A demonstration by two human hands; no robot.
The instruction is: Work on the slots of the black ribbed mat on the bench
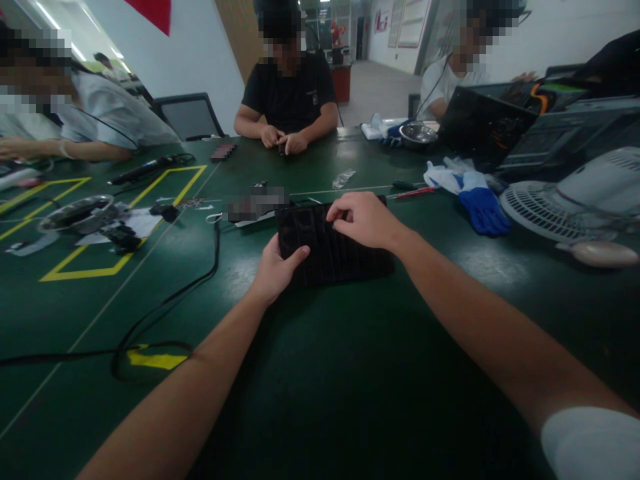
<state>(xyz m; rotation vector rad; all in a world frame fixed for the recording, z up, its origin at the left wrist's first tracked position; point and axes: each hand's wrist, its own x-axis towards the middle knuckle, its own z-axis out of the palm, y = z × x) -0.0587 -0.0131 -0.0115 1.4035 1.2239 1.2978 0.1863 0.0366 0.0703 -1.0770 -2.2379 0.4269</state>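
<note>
A black flat panel with a ribbed, sectioned surface (pixel 350 257) is in front of me, tilted over the green table (pixel 320 373). My left hand (pixel 280 268) grips its left edge, thumb on the upper face and fingers hidden underneath. Above the panel's upper middle, my right hand (pixel 363 217) is closed in a pinch, fingertips against the ribbed face. Something small and dark shows at those fingertips, too small to name. Just beyond the panel lies a flat item with a blurred-out face (pixel 257 205), a white loop at its left end.
A black cable (pixel 217 250) curves across the left. Beyond the panel lie a red screwdriver (pixel 415 193) and a clear plastic bag (pixel 344 179). Blue-white gloves (pixel 483 207) and a white fan (pixel 550 210) stand right; a metal bowl (pixel 80 213) sits left. Several people work around the table.
</note>
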